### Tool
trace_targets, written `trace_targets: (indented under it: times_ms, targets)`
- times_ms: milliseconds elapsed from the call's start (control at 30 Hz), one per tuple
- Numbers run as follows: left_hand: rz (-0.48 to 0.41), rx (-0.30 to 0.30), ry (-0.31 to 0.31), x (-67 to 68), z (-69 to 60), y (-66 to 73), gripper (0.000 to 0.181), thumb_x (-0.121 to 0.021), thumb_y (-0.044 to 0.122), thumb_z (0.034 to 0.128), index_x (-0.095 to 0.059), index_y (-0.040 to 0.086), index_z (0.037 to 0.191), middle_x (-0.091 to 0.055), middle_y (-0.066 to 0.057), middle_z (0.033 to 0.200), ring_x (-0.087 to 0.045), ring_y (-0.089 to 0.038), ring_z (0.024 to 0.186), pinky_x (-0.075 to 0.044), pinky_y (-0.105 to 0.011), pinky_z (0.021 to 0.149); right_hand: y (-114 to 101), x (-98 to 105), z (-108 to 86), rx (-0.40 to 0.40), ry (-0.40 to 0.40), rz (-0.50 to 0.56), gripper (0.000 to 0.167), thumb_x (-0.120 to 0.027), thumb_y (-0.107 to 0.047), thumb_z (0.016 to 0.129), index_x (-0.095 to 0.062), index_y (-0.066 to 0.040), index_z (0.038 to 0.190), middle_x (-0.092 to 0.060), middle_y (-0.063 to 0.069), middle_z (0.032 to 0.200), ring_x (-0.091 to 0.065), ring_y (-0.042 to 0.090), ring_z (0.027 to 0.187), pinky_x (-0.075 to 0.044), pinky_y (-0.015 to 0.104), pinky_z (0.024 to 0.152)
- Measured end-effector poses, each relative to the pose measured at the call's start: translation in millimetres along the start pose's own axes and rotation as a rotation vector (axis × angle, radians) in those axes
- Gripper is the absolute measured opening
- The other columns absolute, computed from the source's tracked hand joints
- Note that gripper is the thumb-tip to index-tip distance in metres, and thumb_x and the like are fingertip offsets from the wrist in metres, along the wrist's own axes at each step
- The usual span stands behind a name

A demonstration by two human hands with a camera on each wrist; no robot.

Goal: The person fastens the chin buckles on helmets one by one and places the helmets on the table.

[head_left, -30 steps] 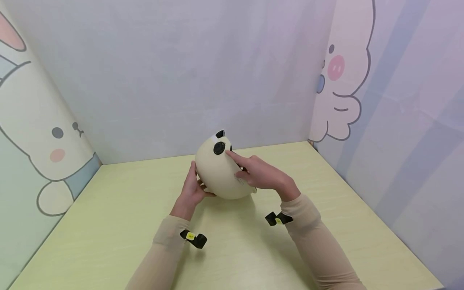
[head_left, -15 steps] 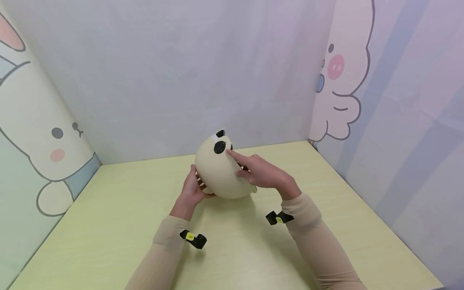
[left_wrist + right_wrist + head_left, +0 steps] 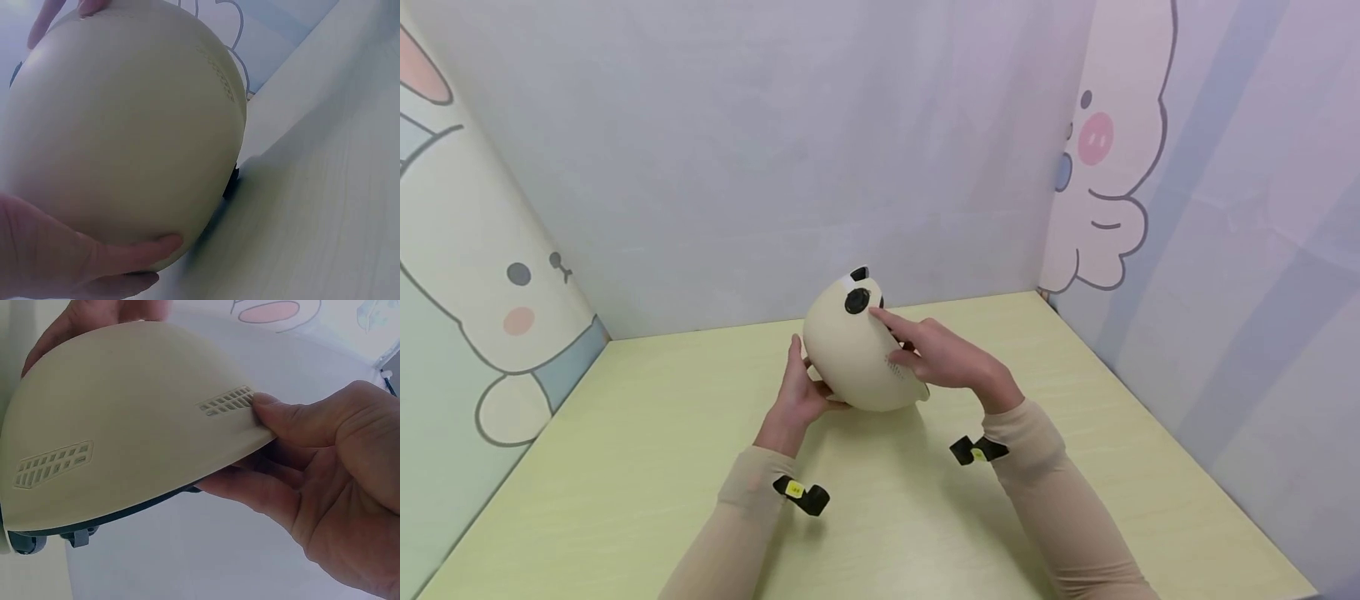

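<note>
A cream, rounded helmet-like shell [image 3: 850, 350] is held tilted above the table, with black round parts near its upper end. The left hand [image 3: 799, 398] holds its left and lower side, fingers curled round the underside. At the right rim, the right hand [image 3: 943, 354] grips the edge; the right wrist view shows the thumb of that hand [image 3: 350, 450] beside a slotted vent [image 3: 228, 401] and the fingers under the rim. Another vent [image 3: 55, 465] and dark fittings under the edge show there. In the left wrist view the left hand [image 3: 81, 256] lies along the smooth shell [image 3: 131, 125].
A pale yellow-green table [image 3: 647, 467] lies beneath the hands. Grey-lilac cloth [image 3: 805, 167] stands behind it, with cartoon-printed panels at the left [image 3: 467, 250] and right [image 3: 1105, 167]. Black camera mounts sit at both wrists.
The shell has turned very slightly, its black round part shifting a little up and right. Both hands keep their hold, the left fingers shifted slightly.
</note>
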State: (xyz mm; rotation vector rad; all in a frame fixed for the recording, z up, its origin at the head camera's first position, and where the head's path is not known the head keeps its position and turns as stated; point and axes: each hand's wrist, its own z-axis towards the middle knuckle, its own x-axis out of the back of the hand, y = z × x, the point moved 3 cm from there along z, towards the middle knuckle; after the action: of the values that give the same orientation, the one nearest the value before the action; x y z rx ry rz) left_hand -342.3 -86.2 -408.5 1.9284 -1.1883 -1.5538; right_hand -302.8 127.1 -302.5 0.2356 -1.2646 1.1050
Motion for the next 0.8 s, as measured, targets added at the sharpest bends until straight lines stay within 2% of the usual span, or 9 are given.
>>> trace_targets:
  times_ms: [100,200,233,367,433,633,700,800]
  targets:
    - [0.013,0.005,0.021,1.0,0.3,-1.3,0.091,-0.036,0.077,0.0925,-0.012,0.021,0.16,-0.017,-0.033,0.154,-0.022,-0.049,0.143,-0.013,-0.075,0.107,1.4,1.1,-0.6,-0.016,-0.004,0.012,0.065,-0.065,-0.004,0.097,-0.036,-0.006,0.155,-0.069,0.012,0.105,-0.058,0.014,0.076,-0.05,0.03,0.078]
    - [0.022,0.014,0.029,1.6,0.6,-2.1,0.092,-0.035,0.079,0.0915,-0.012,0.023,0.161,-0.014,-0.031,0.156,-0.018,-0.048,0.144,-0.009,-0.075,0.108,2.2,1.3,-0.1,-0.021,-0.016,0.022,0.065,-0.064,-0.005,0.097,-0.036,-0.009,0.155,-0.063,0.014,0.128,-0.059,0.015,0.085,-0.05,0.03,0.08]
    - [0.021,0.017,0.029,1.6,0.9,-2.1,0.093,-0.035,0.079,0.0911,-0.011,0.024,0.161,-0.012,-0.031,0.157,-0.015,-0.049,0.145,-0.007,-0.076,0.108,2.4,1.3,0.1,-0.021,-0.02,0.025,0.065,-0.064,-0.005,0.098,-0.036,-0.009,0.156,-0.064,0.014,0.127,-0.058,0.015,0.083,-0.05,0.03,0.079]
    - [-0.013,0.017,0.028,0.7,1.7,-1.7,0.094,-0.038,0.08,0.0894,-0.009,0.028,0.162,-0.009,-0.028,0.159,-0.008,-0.052,0.145,-0.002,-0.077,0.106,3.8,0.9,0.6,-0.028,-0.027,0.033,0.065,-0.063,-0.005,0.098,-0.034,-0.01,0.156,-0.066,0.011,0.104,-0.05,0.013,0.069,-0.048,0.03,0.074]
    - [-0.028,0.015,0.033,0.0,1.9,-1.3,0.093,-0.04,0.08,0.0894,-0.01,0.028,0.161,-0.01,-0.027,0.159,-0.009,-0.052,0.145,-0.004,-0.077,0.107,4.3,0.8,0.3,-0.038,-0.03,0.036,0.065,-0.062,-0.005,0.099,-0.034,-0.011,0.157,-0.062,0.007,0.089,-0.045,0.012,0.063,-0.047,0.03,0.073]
    - [-0.008,0.017,0.036,-1.9,1.0,-1.3,0.09,-0.039,0.079,0.0897,-0.016,0.028,0.16,-0.016,-0.028,0.156,-0.019,-0.047,0.144,-0.012,-0.075,0.108,2.8,0.2,-1.7,-0.054,-0.061,0.025,0.062,-0.06,-0.004,0.1,-0.035,-0.012,0.156,-0.053,0.006,0.076,-0.041,0.011,0.061,-0.047,0.031,0.074]
    - [0.002,0.016,0.029,-2.1,0.9,-1.1,0.09,-0.039,0.08,0.0895,-0.017,0.029,0.16,-0.016,-0.028,0.155,-0.019,-0.047,0.143,-0.013,-0.075,0.108,2.1,-0.1,-2.0,-0.054,-0.064,0.019,0.061,-0.059,-0.003,0.1,-0.036,-0.012,0.155,-0.057,0.006,0.084,-0.044,0.012,0.065,-0.047,0.032,0.076]
    - [-0.002,0.014,0.034,-2.1,0.6,-0.4,0.089,-0.04,0.08,0.0889,-0.02,0.029,0.159,-0.018,-0.027,0.155,-0.02,-0.047,0.143,-0.013,-0.074,0.108,0.9,-0.7,-1.7,-0.048,-0.074,0.015,0.06,-0.056,-0.001,0.1,-0.037,-0.013,0.155,-0.063,0.01,0.118,-0.052,0.016,0.081,-0.047,0.032,0.082]
